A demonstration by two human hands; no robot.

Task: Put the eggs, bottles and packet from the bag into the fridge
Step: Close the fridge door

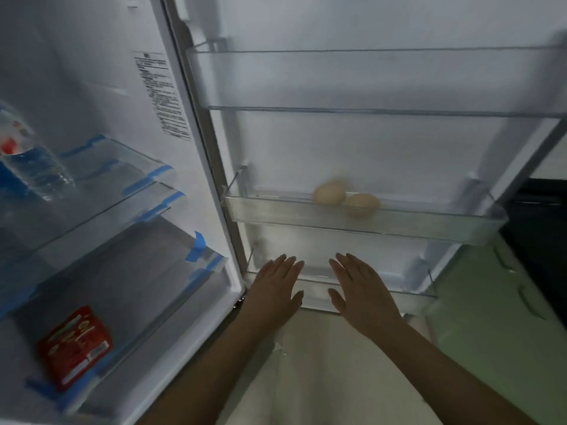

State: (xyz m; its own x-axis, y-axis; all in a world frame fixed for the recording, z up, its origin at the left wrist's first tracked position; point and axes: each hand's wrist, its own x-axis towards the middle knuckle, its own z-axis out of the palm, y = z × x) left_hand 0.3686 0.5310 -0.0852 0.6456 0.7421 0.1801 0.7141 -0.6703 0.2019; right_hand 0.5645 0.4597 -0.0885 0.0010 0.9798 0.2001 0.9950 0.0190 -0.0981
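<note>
The fridge stands open. Two pale eggs [329,192] [363,202] lie side by side in the middle door bin [276,211]. A red packet [75,345] lies flat on the lowest glass shelf inside. A clear water bottle [33,167] with a blue label and red cap lies on an upper glass shelf at the far left. My left hand [276,289] and my right hand [362,289] hover flat, fingers straight, in front of the lowest door bin [408,291], below the eggs. Both hold nothing. No bag is in view.
The top door bin [368,81] holds nothing. Blue tape strips [199,246] mark the glass shelf edges. A green cabinet [503,317] with handles stands at the right, beyond the door. Pale floor [322,378] lies below my arms.
</note>
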